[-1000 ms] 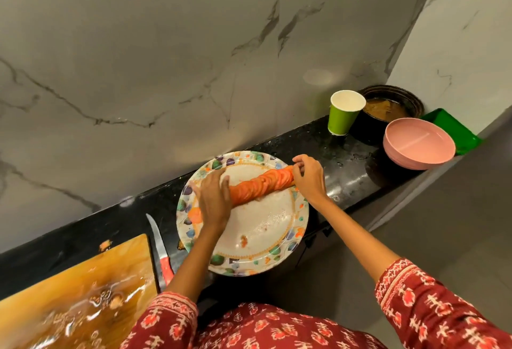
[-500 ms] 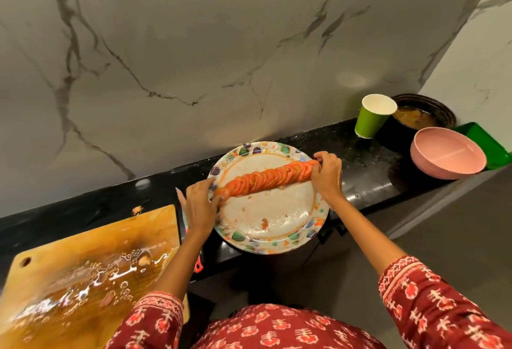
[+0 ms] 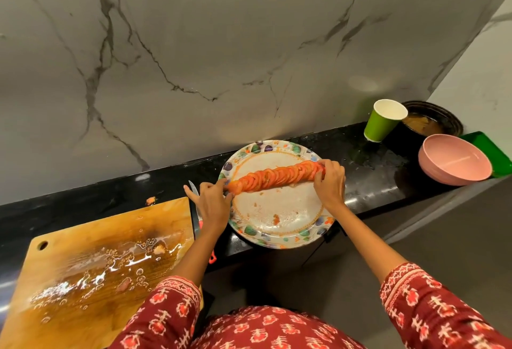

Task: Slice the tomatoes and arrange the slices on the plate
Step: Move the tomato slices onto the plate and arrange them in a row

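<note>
Head view: tomato slices [image 3: 277, 175] held in one overlapping row across the plate [image 3: 279, 238], pinched at both ends.

Left end of the row is pinched by the left hand [image 3: 212, 204], thumb and forefinger curled on the end slice, little finger extended. Right end is gripped by the right hand [image 3: 329, 182], fingers [image 3: 322, 166] curled over the last slices. The plate is set on the black surface [image 3: 368, 166], its near edge overhanging. A knife [image 3: 195, 204] is seen just left of the left fingers, partly hidden by the wrist; beyond it, a wet cutting board [image 3: 97, 265]. Well right of the right fingers: green cup [image 3: 383, 121], pink bowl [image 3: 454, 159], dark pan [image 3: 432, 120], green tray [image 3: 490, 152].
</note>
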Demonstrator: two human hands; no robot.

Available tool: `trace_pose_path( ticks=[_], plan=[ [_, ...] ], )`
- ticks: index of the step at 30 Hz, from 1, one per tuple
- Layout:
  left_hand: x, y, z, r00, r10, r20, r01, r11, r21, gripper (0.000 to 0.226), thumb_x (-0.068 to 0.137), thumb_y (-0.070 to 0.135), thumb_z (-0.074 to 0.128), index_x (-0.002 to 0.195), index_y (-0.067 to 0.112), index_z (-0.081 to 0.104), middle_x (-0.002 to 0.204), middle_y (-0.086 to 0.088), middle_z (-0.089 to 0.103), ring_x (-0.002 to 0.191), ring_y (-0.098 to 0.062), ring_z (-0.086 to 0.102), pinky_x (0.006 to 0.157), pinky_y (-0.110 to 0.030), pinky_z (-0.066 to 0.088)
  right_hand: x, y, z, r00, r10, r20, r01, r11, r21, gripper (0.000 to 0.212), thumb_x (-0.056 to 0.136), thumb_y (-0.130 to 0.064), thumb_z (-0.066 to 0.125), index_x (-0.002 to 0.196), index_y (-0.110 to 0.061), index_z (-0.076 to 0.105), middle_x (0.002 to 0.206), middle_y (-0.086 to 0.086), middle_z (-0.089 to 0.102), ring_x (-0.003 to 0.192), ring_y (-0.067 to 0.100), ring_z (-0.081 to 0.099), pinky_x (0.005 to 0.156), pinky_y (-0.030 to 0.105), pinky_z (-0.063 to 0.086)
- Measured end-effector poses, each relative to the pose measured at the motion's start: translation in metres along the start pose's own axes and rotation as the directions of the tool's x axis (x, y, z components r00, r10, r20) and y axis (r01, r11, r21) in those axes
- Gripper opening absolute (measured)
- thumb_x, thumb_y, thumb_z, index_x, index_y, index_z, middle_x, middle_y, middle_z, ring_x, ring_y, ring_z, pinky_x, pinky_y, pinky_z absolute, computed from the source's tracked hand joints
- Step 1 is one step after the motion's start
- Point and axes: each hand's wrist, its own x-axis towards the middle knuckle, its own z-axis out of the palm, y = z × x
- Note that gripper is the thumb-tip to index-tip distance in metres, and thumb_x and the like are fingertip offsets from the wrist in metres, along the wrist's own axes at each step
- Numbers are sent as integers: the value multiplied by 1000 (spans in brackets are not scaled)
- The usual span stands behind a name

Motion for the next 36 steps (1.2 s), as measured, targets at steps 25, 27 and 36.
trace_pose_path(
  ticks=[25,27,36],
  plan=[
    [-3,12,14,998,51,-42,-54,995,-80,33,72,30,78,100,13,71,90,-8,71,98,-27,60,110,-57,-6,-14,-4,1,966,-234,110,246,963,-113,53,68,-9,70,119,-8,55,117,13,54,111,31,45,85,42,39],
    [-5,12,11,998,55,-40,-58,995,-83,36,73,31,77,103,13,70,94,-8,71,101,-27,59,109,-56,-7,-14,-6,1,931,-316,184,343,929,-139,63,65,-10,74,125,-9,53,124,13,53,118,33,44,92,46,35],
    [-2,17,10,997,76,15,-75,994,-77,45,76,33,74,115,14,65,108,-8,68,112,-26,55,102,-39,-29,6,-9,8,817,-364,447,463,876,-132,79,75,-30,67,144,-16,32,137,9,45,132,27,35,104,49,21]
  ],
)
